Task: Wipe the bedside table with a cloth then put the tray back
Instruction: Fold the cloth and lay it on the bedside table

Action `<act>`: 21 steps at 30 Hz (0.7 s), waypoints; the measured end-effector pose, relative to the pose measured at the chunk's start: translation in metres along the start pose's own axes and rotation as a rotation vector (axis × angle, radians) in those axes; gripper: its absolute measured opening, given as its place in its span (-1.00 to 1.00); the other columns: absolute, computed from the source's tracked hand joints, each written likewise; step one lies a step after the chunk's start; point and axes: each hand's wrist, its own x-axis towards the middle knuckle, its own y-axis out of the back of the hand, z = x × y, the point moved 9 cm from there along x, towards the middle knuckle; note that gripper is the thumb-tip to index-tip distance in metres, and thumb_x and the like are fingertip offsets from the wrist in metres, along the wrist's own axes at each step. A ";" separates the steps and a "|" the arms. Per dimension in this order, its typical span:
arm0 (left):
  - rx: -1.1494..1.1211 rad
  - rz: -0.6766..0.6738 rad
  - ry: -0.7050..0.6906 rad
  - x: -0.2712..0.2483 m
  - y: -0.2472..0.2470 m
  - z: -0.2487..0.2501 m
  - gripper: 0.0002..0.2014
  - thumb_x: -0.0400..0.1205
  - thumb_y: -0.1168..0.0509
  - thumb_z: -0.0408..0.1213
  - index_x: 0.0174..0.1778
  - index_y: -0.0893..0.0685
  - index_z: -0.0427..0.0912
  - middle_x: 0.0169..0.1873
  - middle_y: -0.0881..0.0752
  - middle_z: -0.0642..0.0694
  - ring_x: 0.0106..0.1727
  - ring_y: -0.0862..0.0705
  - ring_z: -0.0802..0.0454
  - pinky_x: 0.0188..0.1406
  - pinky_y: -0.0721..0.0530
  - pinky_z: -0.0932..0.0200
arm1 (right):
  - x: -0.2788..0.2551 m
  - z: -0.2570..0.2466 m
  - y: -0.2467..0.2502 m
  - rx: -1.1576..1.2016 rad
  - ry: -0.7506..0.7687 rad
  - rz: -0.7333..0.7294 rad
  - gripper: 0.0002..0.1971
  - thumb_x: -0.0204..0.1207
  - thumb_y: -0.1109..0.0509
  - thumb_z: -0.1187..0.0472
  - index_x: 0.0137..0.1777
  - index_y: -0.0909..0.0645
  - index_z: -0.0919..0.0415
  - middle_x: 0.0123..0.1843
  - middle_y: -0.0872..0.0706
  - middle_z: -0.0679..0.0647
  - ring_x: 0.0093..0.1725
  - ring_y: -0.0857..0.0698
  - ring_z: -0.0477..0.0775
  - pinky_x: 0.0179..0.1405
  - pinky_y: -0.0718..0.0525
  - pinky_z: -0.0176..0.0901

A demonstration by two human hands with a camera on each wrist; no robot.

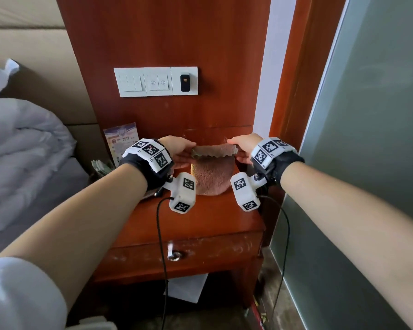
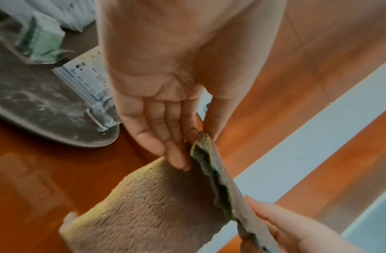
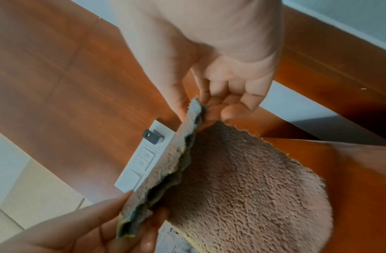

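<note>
A brown fluffy cloth point(image 1: 212, 172) hangs folded over the back of the red-brown bedside table point(image 1: 200, 222). My left hand point(image 1: 181, 151) pinches the cloth's upper left corner between thumb and fingers point(image 2: 177, 150). My right hand point(image 1: 241, 148) pinches the upper right corner point(image 3: 196, 107). The doubled top edge is stretched between both hands, and the lower end of the cloth point(image 2: 155, 205) touches the tabletop. A grey dusty tray point(image 2: 47, 106) sits on the table's left side, mostly hidden behind my left wrist in the head view.
On the tray stand a printed card in a clear holder point(image 1: 122, 141) and green packets point(image 1: 100, 165). A white switch panel point(image 1: 155, 81) is on the wood wall behind. A bed with white bedding point(image 1: 22, 144) lies left, a glass wall point(image 1: 367, 139) right. Cables hang from both wrists.
</note>
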 end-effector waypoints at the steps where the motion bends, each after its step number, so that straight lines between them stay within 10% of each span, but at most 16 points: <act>1: 0.007 0.003 -0.010 0.005 0.004 0.012 -0.79 0.69 -0.24 -0.23 -0.23 -0.55 -0.22 -0.26 -0.65 -0.10 -0.26 -0.65 0.06 -0.20 -0.58 0.25 | 0.005 -0.010 0.000 0.012 0.000 0.004 -0.81 0.52 -0.44 0.15 -0.01 -0.62 0.27 -0.34 -0.54 0.05 -0.39 -0.56 -0.03 -0.16 -0.64 -0.21; 4: -0.007 0.039 -0.079 0.014 0.018 0.049 -0.82 0.67 -0.28 -0.25 -0.24 -0.57 -0.19 -0.29 -0.65 -0.08 -0.29 -0.64 0.08 -0.21 -0.60 0.26 | 0.015 -0.042 0.004 0.096 0.032 0.036 -0.78 0.54 -0.43 0.15 -0.25 -0.52 0.23 -0.38 -0.53 0.08 -0.43 -0.53 -0.03 -0.15 -0.62 -0.18; 9: -0.012 0.036 -0.112 0.016 0.025 0.058 -0.87 0.67 -0.28 -0.26 -0.16 -0.59 -0.20 -0.30 -0.66 -0.07 -0.29 -0.65 0.09 -0.30 -0.62 0.27 | 0.017 -0.059 0.004 0.040 0.105 0.064 -0.78 0.58 -0.39 0.12 -0.03 -0.57 0.31 -0.40 -0.51 0.10 -0.45 -0.52 0.00 0.02 -0.63 -0.10; 21: 0.334 -0.096 0.191 -0.045 -0.014 -0.143 -0.70 0.74 -0.15 -0.29 -0.30 -0.55 -0.30 -0.82 -0.59 0.00 -0.88 -0.44 0.20 -0.84 -0.33 0.53 | -0.057 0.134 -0.040 -0.401 -0.219 -0.122 -0.73 0.55 -0.42 0.19 -0.30 -0.48 0.29 -0.33 -0.57 0.13 -0.42 -0.53 0.03 -0.40 -0.54 -0.19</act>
